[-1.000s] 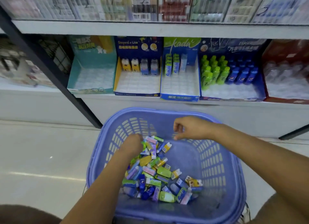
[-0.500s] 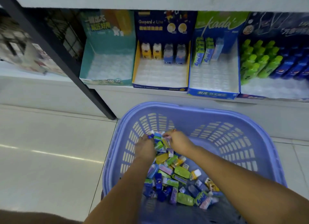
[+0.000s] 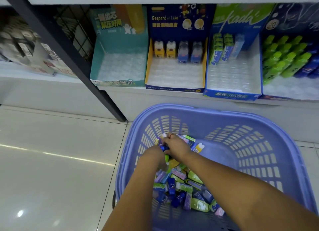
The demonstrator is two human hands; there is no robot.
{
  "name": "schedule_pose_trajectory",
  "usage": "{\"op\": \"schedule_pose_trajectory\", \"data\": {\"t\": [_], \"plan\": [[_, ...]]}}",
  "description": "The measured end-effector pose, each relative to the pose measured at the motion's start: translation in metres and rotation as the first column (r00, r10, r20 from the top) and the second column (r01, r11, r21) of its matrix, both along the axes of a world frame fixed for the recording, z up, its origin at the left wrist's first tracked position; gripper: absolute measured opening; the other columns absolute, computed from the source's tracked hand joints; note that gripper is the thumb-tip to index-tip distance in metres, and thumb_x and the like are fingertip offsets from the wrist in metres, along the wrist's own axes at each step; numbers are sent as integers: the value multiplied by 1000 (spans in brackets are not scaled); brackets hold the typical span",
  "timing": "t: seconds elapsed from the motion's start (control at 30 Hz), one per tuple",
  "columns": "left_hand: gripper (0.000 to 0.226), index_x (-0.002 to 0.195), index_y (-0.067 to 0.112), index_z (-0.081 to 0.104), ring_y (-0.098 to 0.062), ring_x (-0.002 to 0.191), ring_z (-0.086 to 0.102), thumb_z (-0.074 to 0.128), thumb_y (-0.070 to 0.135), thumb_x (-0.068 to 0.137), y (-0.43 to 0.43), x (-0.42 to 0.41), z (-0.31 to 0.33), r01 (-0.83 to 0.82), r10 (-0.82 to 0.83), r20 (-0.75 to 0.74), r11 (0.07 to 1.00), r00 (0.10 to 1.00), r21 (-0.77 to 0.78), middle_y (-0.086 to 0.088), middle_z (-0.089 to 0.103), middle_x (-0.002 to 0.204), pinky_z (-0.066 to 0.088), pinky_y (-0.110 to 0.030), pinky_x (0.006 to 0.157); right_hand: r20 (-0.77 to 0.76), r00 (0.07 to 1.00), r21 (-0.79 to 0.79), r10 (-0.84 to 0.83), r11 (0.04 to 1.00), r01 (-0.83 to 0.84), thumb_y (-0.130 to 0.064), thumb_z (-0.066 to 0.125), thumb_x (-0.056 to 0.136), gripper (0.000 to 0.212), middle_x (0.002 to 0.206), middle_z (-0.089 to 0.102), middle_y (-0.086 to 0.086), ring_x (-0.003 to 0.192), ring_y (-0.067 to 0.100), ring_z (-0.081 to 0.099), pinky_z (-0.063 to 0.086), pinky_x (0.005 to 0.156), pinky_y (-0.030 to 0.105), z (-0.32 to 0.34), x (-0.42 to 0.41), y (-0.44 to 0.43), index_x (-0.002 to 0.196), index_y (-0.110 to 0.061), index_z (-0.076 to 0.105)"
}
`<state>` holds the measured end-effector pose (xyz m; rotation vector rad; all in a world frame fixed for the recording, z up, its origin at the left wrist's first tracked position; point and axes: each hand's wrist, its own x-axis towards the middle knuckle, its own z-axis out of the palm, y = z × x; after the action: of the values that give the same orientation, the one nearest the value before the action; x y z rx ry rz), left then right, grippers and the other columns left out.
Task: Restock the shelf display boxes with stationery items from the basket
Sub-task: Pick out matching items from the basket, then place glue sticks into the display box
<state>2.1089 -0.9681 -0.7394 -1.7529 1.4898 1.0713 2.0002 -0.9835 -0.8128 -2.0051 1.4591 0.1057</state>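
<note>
A lavender plastic basket (image 3: 189,109) stands on the floor below the shelf, holding a pile of small colourful stationery items (image 3: 183,184). Both my hands are in the far left part of the pile. My left hand (image 3: 152,155) grips a bunch of small items, a blue one showing at its fingers. My right hand (image 3: 177,146) lies against it, its fingers curled over the same bunch. On the shelf stand a teal display box (image 3: 119,82) with no items, a navy and yellow box (image 3: 174,89) with a row of items at its back, and a blue and green box (image 3: 231,95) with several at its back left.
At the far right is a dark blue display box (image 3: 276,23) full of green and blue items. A slanted black shelf post (image 3: 69,53) comes down to the floor left of the basket. Glossy pale floor tiles (image 3: 51,161) spread to the left.
My right hand has come down from above the basket into the pile and joined my left hand. The view has dropped and moved closer to the shelf.
</note>
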Motion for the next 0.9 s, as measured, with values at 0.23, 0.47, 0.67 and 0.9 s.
{"op": "schedule_pose_trajectory", "data": {"t": [0.23,0.47,0.67,0.9], "plan": [[18,81,9,57,-20,71,60,71,21,84,-5,4,24,19,-21,-100,1000,995,-15,-9,58,81,52,-30,71,125,988,39,-87,996,83,-21,69,83,32,112,65,12,103,27,59,42,82,29,38,-30,-4,113,-10,62],[19,108,8,65,-11,86,64,61,17,92,-11,-6,62,-233,268,-660,962,702,143,-7,65,103,52,-28,90,220,967,-3,-129,991,133,-17,70,81,23,95,68,5,80,15,59,44,73,26,143,-114,-14,104,-14,65],[26,107,4,60,-17,59,54,41,15,94,-13,-55,96,-337,627,-749,768,215,545,-5,52,63,57,-32,64,240,958,2,-156,987,160,-18,69,83,18,91,70,8,84,22,65,50,78,36,220,-177,1,100,-14,65],[22,86,11,55,-8,47,41,64,28,76,-5,-115,127,-250,381,-917,905,116,344,4,45,54,42,-20,48,428,886,13,-180,981,192,0,68,82,31,92,70,5,73,16,70,56,70,22,267,-219,25,102,-23,65]]}}
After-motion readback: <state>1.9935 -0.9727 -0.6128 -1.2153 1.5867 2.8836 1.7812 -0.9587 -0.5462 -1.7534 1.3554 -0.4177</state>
